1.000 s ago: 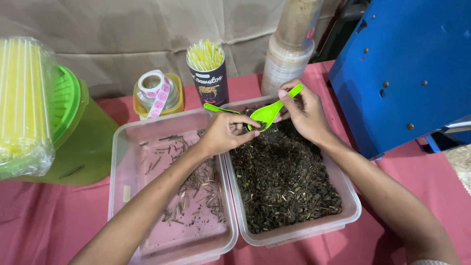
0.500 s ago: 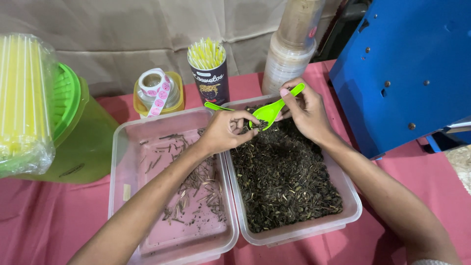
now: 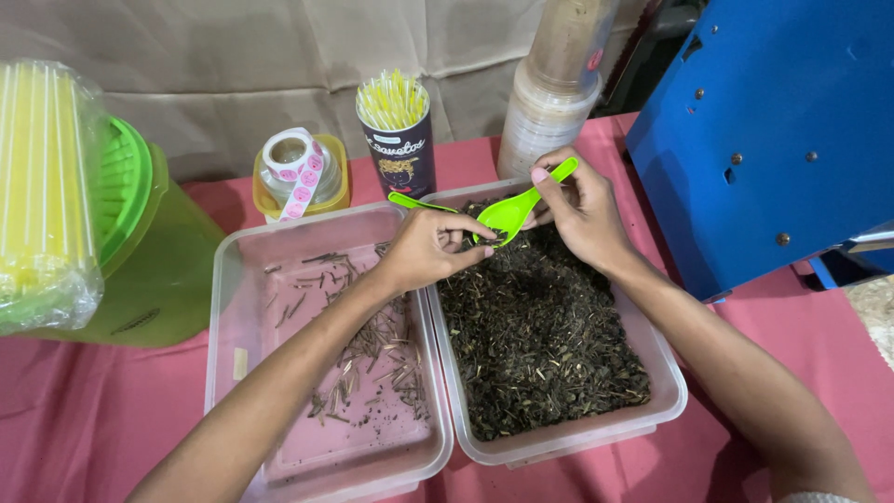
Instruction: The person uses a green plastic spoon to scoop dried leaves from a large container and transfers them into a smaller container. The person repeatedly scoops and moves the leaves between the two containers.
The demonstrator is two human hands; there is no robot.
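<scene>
Green plastic spoon (image 3: pixel 514 212) hovers over the far end of the right clear tub (image 3: pixel 666 368), which is heaped with dark dried leaves (image 3: pixel 545 340); the left clear tub (image 3: pixel 228 307) beside it holds only scattered pale stems (image 3: pixel 372 359). Behind them stand a dark cylinder of yellow-green straws (image 3: pixel 399 135) and a yellow jar topped with a roll of pink round stickers (image 3: pixel 296 168). Right hand (image 3: pixel 582 210) pinches the spoon's handle with curled fingers, left hand (image 3: pixel 430 247) has fingertips closed together at the spoon's bowl, a second green tool (image 3: pixel 416 201) showing behind it
</scene>
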